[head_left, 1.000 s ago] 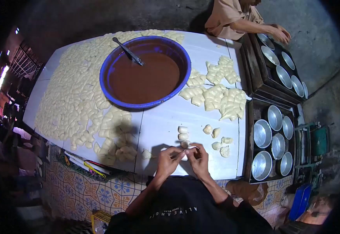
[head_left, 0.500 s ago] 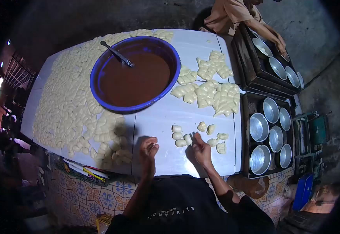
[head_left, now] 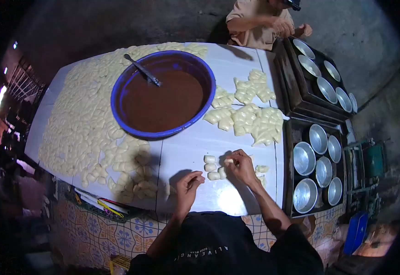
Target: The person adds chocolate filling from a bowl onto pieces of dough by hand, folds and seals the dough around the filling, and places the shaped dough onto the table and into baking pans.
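My right hand (head_left: 242,168) is over the table with its fingertips pinched on a small pale piece of dough (head_left: 228,162). Just left of it, several short dough rolls (head_left: 210,167) lie in a close group. A few rougher dough pieces (head_left: 261,169) show to the right of this hand, partly covered by it. My left hand (head_left: 188,189) is held low over the table, left of the rolls, its fingers loosely curved and thumb apart, with nothing visible between them. A pale dough piece (head_left: 167,189) is beside its left edge.
A blue basin (head_left: 163,133) of brown liquid holds a dark-handled brush (head_left: 142,69). Flattened dough pieces (head_left: 80,110) spread over the table's left side, with dough clusters (head_left: 244,120) right of the basin. Round metal tins (head_left: 304,158) fill wooden crates at right. Another person (head_left: 259,23) stands behind.
My right hand has shifted up and pinched a dough piece by the rolls. My left hand has moved right, towards the rolls. The other person's hands have lifted from the tins.
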A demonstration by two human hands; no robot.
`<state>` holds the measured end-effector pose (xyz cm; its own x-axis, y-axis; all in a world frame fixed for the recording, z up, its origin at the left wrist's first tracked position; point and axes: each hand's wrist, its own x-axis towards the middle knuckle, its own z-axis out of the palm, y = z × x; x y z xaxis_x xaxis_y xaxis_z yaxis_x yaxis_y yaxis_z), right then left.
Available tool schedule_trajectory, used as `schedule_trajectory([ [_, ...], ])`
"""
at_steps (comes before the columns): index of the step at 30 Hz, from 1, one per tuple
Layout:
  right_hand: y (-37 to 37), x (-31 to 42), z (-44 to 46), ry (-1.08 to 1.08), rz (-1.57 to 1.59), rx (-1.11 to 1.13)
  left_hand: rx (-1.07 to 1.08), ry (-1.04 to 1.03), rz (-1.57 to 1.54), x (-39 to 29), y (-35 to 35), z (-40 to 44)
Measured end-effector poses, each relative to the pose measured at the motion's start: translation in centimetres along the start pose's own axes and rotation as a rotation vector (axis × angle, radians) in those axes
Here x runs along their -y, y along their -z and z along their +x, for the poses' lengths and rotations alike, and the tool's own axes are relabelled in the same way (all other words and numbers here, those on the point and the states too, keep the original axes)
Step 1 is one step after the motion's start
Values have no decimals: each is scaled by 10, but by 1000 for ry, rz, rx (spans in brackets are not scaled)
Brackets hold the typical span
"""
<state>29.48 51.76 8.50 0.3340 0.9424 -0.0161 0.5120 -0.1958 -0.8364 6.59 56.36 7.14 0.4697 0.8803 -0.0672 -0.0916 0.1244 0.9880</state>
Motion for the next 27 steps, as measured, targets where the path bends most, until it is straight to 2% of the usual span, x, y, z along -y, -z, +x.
schedule_trajectory([
  [2,-7,41,-15,77,320,-14,5,-40,26,-15,-9,1],
  [4,-7,65,-27,91,389,138,9,-35,-68,-33,-19,2],
  [6,-32,75,-32,121,507,-73,37,-178,-54,-32,-22,8],
  [8,-44,76,-31,167,505,-172,-34,-143,-72,-34,-27,4],
  [10,-46,64,-19,26,447,-36,-187,-23,-99,-28,-29,1],
  [11,-48,66,-10,117,684,-42,-193,-77,-68,-35,-31,3],
  [12,-40,66,-8,195,659,-100,-160,-182,-44,-31,-33,7],
  [14,-30,72,-4,447,456,-90,8,-92,-111,-42,-32,4],
  [16,-45,73,-6,492,458,74,222,215,-1122,-13,-25,11],
  [17,-44,81,-5,501,480,74,199,374,-1179,-17,-22,10],
  [18,-45,71,-2,486,448,113,199,365,-1184,-19,-23,14],
  [20,-45,77,1,238,844,183,366,315,-1381,-34,-25,15],
  [21,-56,38,6,182,953,296,421,345,-1194,-61,-25,29],
  [22,-49,55,0,-15,1152,388,588,352,-1129,-74,-18,48],
  [24,-62,50,4,129,1037,388,586,167,-700,-53,14,99],
  [25,-62,43,6,142,937,383,255,167,-536,-56,27,133],
  [26,-63,42,7,129,1004,360,70,48,-339,-103,20,156],
  [27,-65,40,9,103,1033,317,-1,-141,-28,-108,32,183],
])
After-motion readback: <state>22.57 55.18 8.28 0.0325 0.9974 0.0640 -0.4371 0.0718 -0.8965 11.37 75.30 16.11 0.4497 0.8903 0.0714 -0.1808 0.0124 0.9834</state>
